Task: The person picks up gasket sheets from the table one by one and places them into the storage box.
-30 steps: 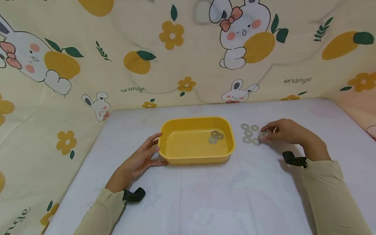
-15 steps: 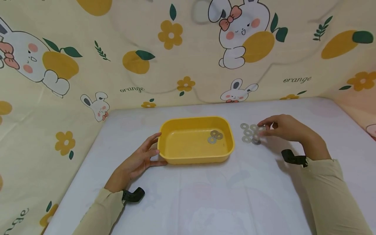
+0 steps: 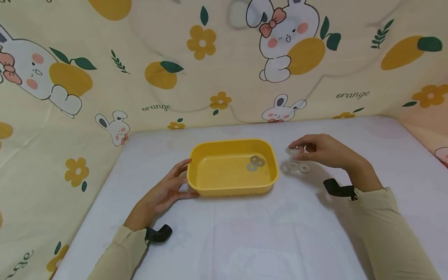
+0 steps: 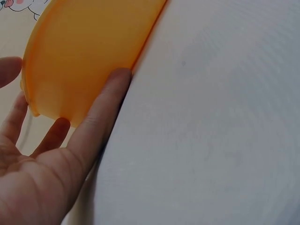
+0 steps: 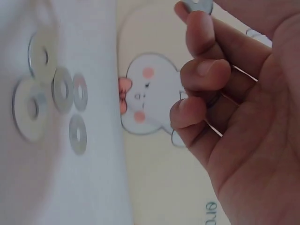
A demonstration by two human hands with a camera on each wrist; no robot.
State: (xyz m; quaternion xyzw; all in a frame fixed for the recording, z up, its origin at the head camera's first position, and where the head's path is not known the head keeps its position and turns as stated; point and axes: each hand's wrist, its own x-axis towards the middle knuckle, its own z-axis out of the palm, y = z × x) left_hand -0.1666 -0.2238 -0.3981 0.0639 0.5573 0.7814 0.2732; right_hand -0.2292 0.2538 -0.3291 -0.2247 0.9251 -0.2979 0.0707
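A flat metal washer (image 5: 201,6) is pinched between the thumb and forefinger of my right hand (image 3: 327,151), raised over the other washers. Several more washers (image 3: 304,168) lie loosely grouped on the table below it, partly hidden by the fingers in the head view. To their left stands a yellow plastic tray (image 3: 231,191), with 3 washers (image 3: 251,167) lying near its right end. My left hand (image 3: 164,194) touches the tray's left end with spread, fairly straight fingers, the thumb lying along its front side.
A white cloth (image 3: 245,237) covers the table. Behind and to the left hangs a cream curtain (image 3: 196,77) printed with rabbits and oranges. Each wrist carries a black camera mount, such as the right one (image 3: 337,189).
My right hand has picked up a washer from the right of the group, then moved left and slightly up with it. The left hand and tray have stayed put.
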